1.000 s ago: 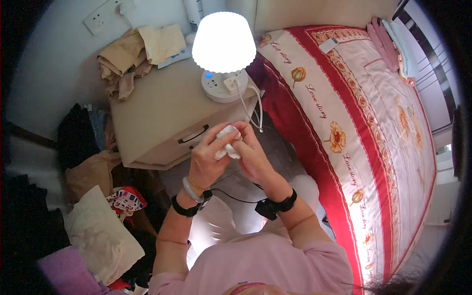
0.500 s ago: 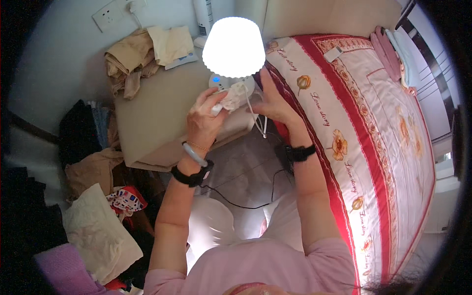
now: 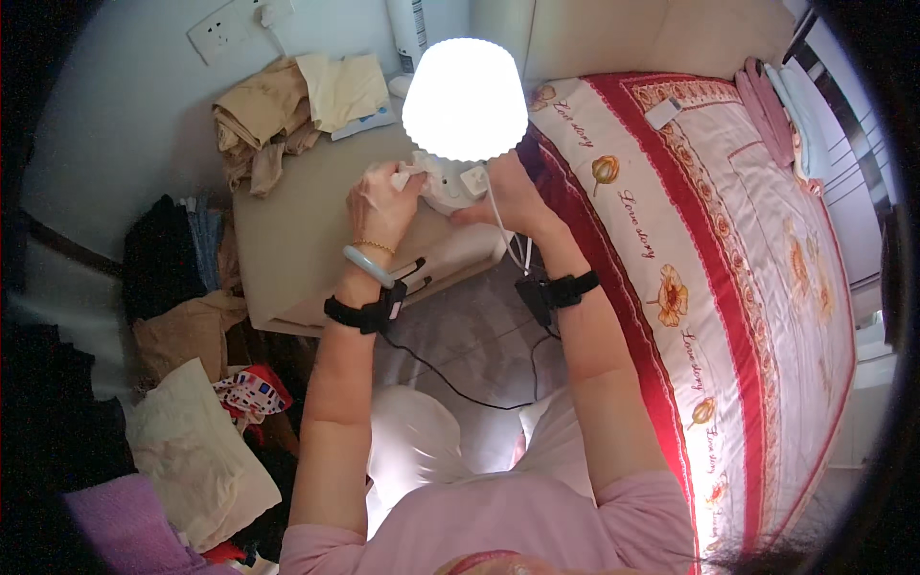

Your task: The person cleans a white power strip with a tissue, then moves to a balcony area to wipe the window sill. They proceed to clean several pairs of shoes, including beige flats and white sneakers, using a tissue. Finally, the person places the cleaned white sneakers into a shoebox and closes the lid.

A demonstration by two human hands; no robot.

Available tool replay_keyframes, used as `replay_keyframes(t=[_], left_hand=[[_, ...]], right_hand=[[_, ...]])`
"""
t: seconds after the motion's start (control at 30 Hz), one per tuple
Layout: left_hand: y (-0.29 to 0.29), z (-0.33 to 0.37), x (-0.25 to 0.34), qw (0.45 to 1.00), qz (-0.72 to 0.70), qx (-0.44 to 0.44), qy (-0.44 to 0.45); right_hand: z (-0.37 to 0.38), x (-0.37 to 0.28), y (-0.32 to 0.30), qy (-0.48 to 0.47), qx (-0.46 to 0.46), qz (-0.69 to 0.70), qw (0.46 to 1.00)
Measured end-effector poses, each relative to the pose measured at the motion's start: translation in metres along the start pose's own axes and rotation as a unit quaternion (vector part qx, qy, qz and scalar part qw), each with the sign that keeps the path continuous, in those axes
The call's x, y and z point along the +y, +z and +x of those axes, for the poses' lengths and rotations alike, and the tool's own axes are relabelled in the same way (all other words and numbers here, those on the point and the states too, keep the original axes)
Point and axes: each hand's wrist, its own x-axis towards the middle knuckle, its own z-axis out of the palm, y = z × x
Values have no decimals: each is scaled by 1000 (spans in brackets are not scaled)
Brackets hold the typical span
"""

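Both our hands have gone forward from in front of our chest a second ago to the foot of the lit table lamp [image 3: 465, 96] on the bedside cabinet [image 3: 287, 249]. The small white thing we were holding close to us has travelled with them, so the work is now at the lamp itself, we judge.

Our left hand [image 3: 381, 203] is curled round a crumpled white cloth [image 3: 414, 172], fingers closed on it and pressing it against the lamp base [image 3: 450, 187]. Our right hand [image 3: 513, 196] lies against the other side of the base, just under the glowing shade; its fingers are hidden there, so we cannot tell whether it grips or only steadies. The white cord [image 3: 508, 240] hangs down from the base between our wrists.

As for packages and signs: a white wall socket plate [image 3: 225, 34] sits high on the wall, left of the lamp. A flat pale-blue packet [image 3: 364, 123] pokes out from under the heap of beige clothes [image 3: 278, 115] at the back of the cabinet. A small white rectangular tag [image 3: 663, 112] lies on the red-bordered flowered bedspread [image 3: 747, 287]. Down by the floor on our left, a red, white and blue patterned bag [image 3: 251, 393].
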Motion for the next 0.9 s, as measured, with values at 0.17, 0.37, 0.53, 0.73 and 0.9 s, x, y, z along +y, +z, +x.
replay_keyframes(t=[0.17,0.37,0.53,0.73,0.9], left_hand=[[-7,-11,16,993,14,-17,115],[-7,0,18,993,28,-11,113],[-8,52,14,991,-16,-130,-5],[36,97,-39,959,-221,-166,-60],[36,87,-30,941,-259,-193,-102]], right_hand=[[0,-16,-10,16,10,13,1000],[1,-31,-21,22,-13,18,1000],[1,-34,-26,19,-27,47,998],[4,-33,-22,34,-55,25,998],[-1,-22,-17,56,-62,11,996]])
